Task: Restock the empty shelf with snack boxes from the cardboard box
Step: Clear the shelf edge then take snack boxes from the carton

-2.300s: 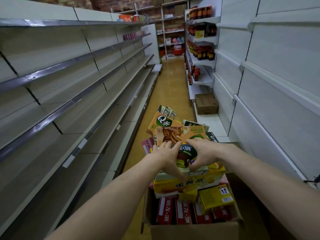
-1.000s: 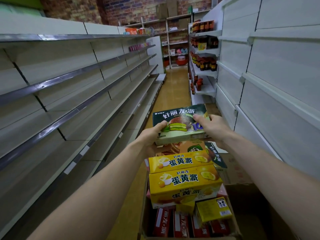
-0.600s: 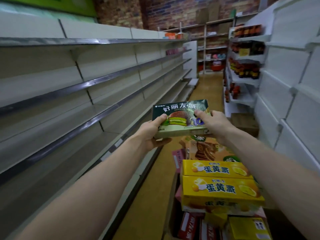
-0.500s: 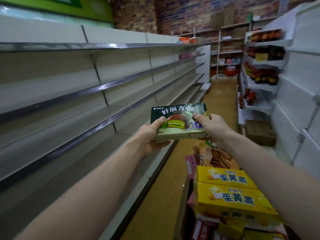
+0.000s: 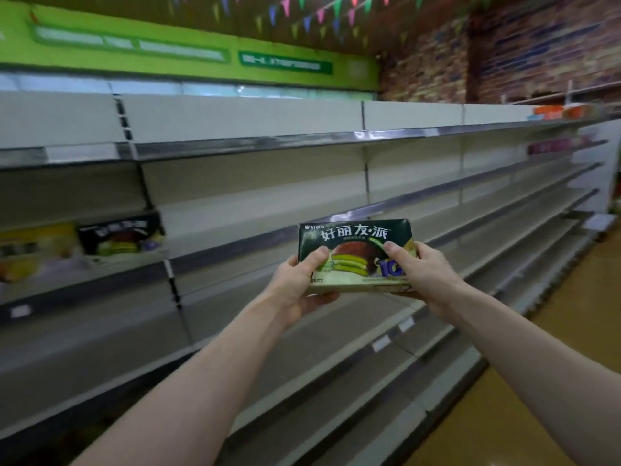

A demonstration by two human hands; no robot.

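Note:
I hold a dark green snack box (image 5: 354,245) upright in front of the long white shelf unit (image 5: 420,200). My left hand (image 5: 297,285) grips its lower left corner, thumb on the front face. My right hand (image 5: 420,270) grips its lower right corner the same way. The box hangs in the air in front of the middle shelf levels, touching none of them. At the far left, one shelf carries a matching dark green box (image 5: 121,233) and a yellow box (image 5: 37,245), both blurred. The cardboard box is out of view.
Several bare shelf levels with metal front rails run away to the right. A few small coloured goods (image 5: 554,112) sit at the far end of the top shelf. The yellow-brown aisle floor (image 5: 571,348) shows at lower right. A green sign band runs above the shelving.
My view has swung left and up, away from the cardboard box and its stacked boxes, toward the shelf unit. Both hands carried the green box along, keeping the same hold.

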